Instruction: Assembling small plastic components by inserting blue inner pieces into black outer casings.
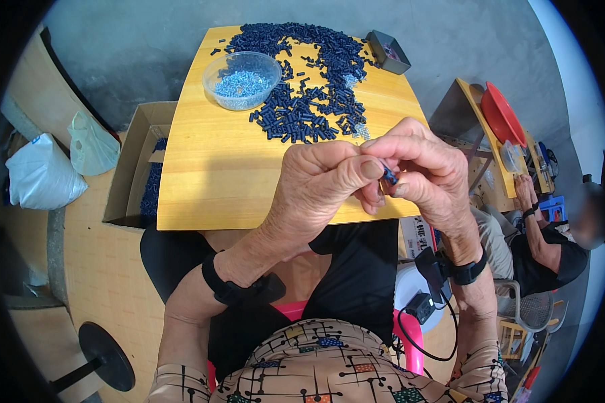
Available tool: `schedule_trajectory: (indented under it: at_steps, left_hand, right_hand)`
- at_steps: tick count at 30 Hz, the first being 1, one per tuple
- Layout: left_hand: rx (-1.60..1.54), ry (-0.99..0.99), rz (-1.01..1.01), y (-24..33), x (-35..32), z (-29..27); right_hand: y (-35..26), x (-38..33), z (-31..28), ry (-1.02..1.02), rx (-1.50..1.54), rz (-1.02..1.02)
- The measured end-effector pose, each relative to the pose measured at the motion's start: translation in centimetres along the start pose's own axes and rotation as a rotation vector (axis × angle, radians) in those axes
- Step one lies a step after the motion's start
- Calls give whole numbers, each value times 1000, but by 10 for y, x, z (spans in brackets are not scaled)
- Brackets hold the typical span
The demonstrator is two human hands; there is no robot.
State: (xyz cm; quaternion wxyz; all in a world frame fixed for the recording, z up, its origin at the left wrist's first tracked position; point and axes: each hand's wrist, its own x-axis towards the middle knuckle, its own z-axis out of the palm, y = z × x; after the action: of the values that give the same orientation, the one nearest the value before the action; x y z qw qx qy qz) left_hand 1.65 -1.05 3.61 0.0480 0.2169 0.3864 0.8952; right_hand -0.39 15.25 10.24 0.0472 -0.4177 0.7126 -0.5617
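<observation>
In front of my chest, above the table's near edge, my two hands meet at the fingertips. A small dark blue cylindrical piece [388,177] is pinched between the thumb and fingers of my right hand [433,164]. My left hand [323,178] has its thumb and index finger pressed together right beside that piece; what they hold, if anything, is hidden. Beyond the hands lies a heap of similar dark blue pieces [299,114], with a few small silvery bits [361,131] at its near right side. A clear round bowl [212,84] holds many small silvery metal parts.
The yellow table [202,181] also bears a small dark box [391,57] at its far right corner. A cardboard box [124,181] with dark blue pieces stands at the left, near white bags [44,174]. At right, another person [544,248] sits by a shelf with a red basin [501,111].
</observation>
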Motion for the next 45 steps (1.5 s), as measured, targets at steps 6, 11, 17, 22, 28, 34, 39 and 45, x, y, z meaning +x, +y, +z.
schedule_trajectory:
  at_steps: [6,11,17,22,28,34,39,45]
  left_hand:
    - [-129,58,18,-12,-2,2]
    - [-173,126,24,-15,-3,7]
    - [-201,158,97,-21,-1,5]
    - [-92,143,13,-15,0,3]
    - [-224,146,-31,-20,-1,2]
    - [-318,112,-68,-21,-5,7]
    - [-310,137,-78,-18,-9,15]
    - [-364,135,-114,-11,-19,32]
  right_hand:
    - [7,0,0,56,-82,-15]
    - [13,-1,1,92,-232,-57]
    - [19,1,4,151,-159,-8]
    - [19,1,1,137,-265,-63]
    - [25,2,-1,116,-261,-57]
    - [31,3,-3,-3,-115,-10]
    - [22,3,8,22,226,133]
    - [21,1,13,25,54,-101]
